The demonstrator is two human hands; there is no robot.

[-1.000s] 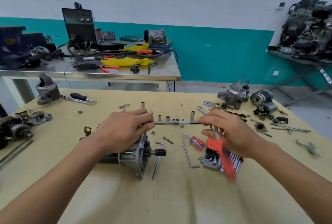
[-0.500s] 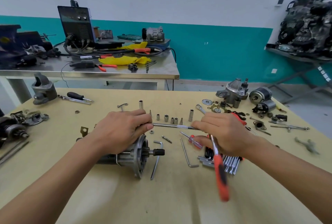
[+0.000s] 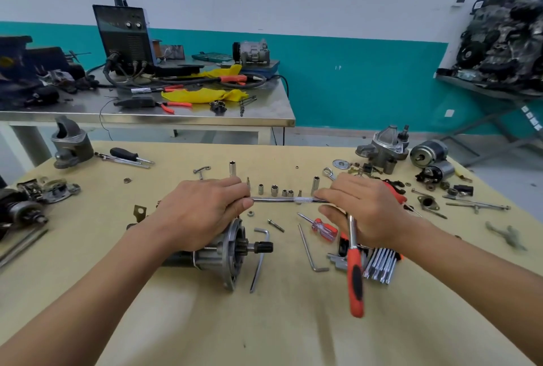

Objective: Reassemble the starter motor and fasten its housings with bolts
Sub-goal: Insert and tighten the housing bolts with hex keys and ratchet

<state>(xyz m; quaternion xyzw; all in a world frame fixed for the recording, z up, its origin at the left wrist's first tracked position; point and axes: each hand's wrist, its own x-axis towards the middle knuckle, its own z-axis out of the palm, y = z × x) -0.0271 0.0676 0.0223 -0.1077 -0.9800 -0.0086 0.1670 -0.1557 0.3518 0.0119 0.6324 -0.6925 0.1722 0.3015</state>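
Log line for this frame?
left hand grips bar end over starter motor | right hand holds ratchet at bar's other end

left hand (image 3: 202, 214), right hand (image 3: 365, 213) grip extension bar (image 3: 282, 199) with ratchet (image 3: 354, 274)

The starter motor (image 3: 223, 251) lies on its side on the table (image 3: 264, 330), a bit left of the middle. It is gray metal with a round silver plate, and its small dark gear points right. A short bolt (image 3: 275, 225) lies flat just beyond it, to the right. A long silver rod (image 3: 282, 199) is held level above, and a red-and-black wrench (image 3: 354, 274) at its right end points near.
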